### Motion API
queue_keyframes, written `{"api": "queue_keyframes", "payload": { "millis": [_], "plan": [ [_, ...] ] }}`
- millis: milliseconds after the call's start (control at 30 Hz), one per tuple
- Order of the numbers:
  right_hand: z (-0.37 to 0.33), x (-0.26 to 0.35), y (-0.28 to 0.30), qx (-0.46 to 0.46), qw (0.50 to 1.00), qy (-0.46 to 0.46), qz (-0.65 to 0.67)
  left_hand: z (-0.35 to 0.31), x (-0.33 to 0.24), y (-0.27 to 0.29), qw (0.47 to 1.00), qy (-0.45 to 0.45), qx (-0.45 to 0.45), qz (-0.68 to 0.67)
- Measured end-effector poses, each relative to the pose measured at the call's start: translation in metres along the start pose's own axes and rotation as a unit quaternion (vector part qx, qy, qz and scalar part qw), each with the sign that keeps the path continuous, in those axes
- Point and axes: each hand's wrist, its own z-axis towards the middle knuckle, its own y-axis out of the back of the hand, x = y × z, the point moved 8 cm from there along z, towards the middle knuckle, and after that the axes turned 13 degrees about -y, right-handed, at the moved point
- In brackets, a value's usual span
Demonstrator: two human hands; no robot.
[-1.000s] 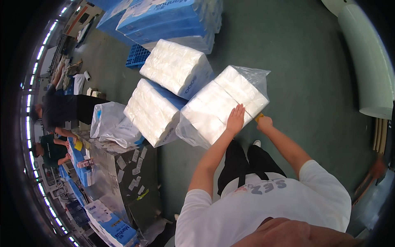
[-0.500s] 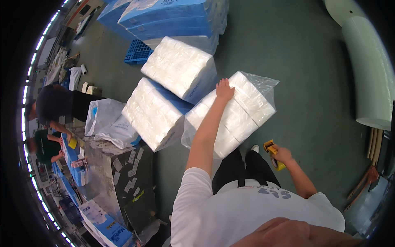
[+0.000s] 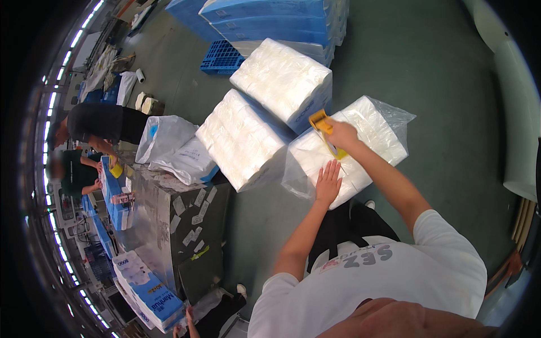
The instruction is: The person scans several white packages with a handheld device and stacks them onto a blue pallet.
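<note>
The large bale of white paper rolls, wrapped in clear plastic film, lies on the green floor directly ahead of the person, its loose film gathered at the far right end and along the near left edge. The left hand rests flat on the near side of the bale, fingers spread and extended, gripping nothing. The right hand is closed around a yellow handheld tool (its exact kind cannot be told), whose head sits on the top face of the bale near its left end.

Just beside the bale to the left lies a second wrapped bale, tilted, and a third bale lies behind it, touching or nearly touching both. Beyond these stand stacked blue-and-white packs, with a blue plastic pallet at their left.

Further left, a white plastic sack leans against a metal work table, whose side carries scattered paper labels. Blue-and-white packs sit at the table's near end. Two other people work at the far side of the table, well apart from the bale. At the right edge runs a pale curved structure.
</note>
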Motion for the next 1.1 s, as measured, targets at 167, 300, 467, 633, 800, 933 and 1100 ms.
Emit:
{"api": "queue_keyframes", "payload": {
  "millis": [167,300,467,633,800,933,1100],
  "plan": [
    [0.02,0.017,-0.054,0.058,0.992,-0.008,-0.113,-0.021,-0.016,-0.004,0.999,-0.038,-0.027,0.024],
    [0.007,0.008,-0.05,0.049,0.993,0.02,-0.109,-0.029,-0.022,-0.003,0.992,-0.096,-0.071,-0.052],
    [-0.029,-0.017,-0.035,0.06,0.991,0.023,-0.121,-0.022,-0.02,-0.003,0.993,-0.073,-0.082,-0.036],
    [-0.087,-0.077,-0.026,0.065,0.991,0.008,-0.116,-0.019,-0.028,-0.01,0.995,-0.074,-0.057,-0.026],
    [-0.199,-0.157,-0.005,0.047,0.992,-0.015,-0.115,-0.019,-0.027,-0.011,0.995,-0.074,-0.057,-0.018],
    [-0.268,-0.231,-0.023,0.1,0.978,-0.066,-0.171,-0.018,-0.024,-0.019,0.997,-0.067,-0.036,-0.013],
    [-0.226,-0.258,-0.096,0.091,0.979,-0.088,-0.16,-0.015,-0.035,-0.009,0.993,-0.09,-0.077,-0.009]
  ]
}}
